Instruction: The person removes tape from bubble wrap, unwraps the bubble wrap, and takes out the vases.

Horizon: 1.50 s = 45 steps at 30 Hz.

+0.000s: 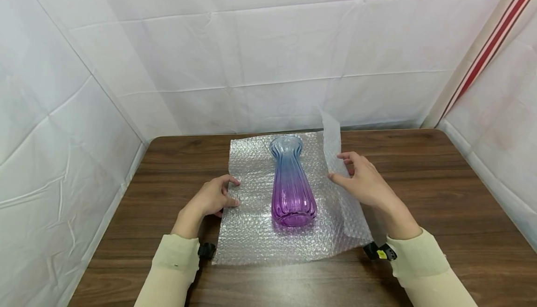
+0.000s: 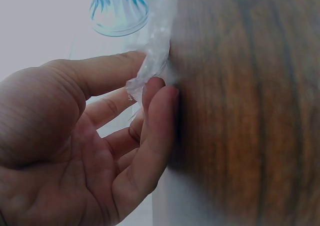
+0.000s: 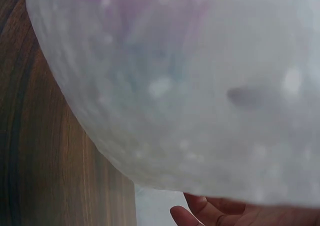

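1. Blue-to-purple ribbed glass vase (image 1: 292,186), lying on its side on a clear bubble-wrap sheet (image 1: 251,200) over a dark brown wood-grain table (image 1: 168,162); flared pale-blue mouth (image 1: 286,144) at the far end, purple base (image 1: 294,220) nearest.
2. Probably fairly heavy, rigid, slick and breakable; round enough to roll. Best held around the broad body near the base, with a second hold under the neck; not to be levered by the rim.
3. Likely light, soft and springy as wrapping, apt to spring back; best pinched along a free edge.
4. Pinching the sheet's left edge between thumb and fingers with the left hand (image 1: 211,197), apart from the vase.
5. With the right hand (image 1: 367,181), thumb and fingers parted at the upstanding right flap (image 1: 331,144); cannot tell whether gripping or merely propping.
6. Clear only from the left wrist: the crumpled edge between thumb and fingertips.
7. Seen from the right wrist: purple blurred through plastic; from the head, the vase's full length.
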Available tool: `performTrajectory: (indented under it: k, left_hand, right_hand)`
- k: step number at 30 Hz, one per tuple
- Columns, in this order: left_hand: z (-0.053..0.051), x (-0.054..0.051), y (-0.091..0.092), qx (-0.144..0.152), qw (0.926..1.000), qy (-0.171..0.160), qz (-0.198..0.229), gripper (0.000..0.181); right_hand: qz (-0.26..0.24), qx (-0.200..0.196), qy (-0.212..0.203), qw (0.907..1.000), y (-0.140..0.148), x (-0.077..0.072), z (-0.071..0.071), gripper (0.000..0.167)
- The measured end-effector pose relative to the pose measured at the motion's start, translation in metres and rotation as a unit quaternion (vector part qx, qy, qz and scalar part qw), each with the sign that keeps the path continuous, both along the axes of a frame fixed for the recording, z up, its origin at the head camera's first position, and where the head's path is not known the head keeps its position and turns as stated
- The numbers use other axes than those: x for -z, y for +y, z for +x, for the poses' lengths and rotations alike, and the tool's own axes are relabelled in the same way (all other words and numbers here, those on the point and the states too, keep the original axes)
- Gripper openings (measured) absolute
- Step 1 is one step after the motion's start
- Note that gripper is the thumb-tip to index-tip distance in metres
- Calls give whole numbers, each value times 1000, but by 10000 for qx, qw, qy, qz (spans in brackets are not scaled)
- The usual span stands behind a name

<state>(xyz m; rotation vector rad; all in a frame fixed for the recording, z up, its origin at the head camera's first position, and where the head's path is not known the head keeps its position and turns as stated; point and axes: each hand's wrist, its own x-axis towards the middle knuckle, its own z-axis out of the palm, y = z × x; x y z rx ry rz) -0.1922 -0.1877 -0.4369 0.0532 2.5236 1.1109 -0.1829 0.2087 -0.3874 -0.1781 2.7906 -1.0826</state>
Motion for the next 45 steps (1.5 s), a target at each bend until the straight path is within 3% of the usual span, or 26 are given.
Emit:
performTrajectory:
  k: [18, 45]
  left_hand:
    - [0, 2, -1, 13, 10000, 56, -26, 52]
    - [-1, 3, 0, 5, 10000, 76, -8, 52]
  right_hand:
    - [106, -150, -187, 9997, 7, 2, -1, 78]
    - [237, -651, 168, 9975, 11, 6, -4, 57]
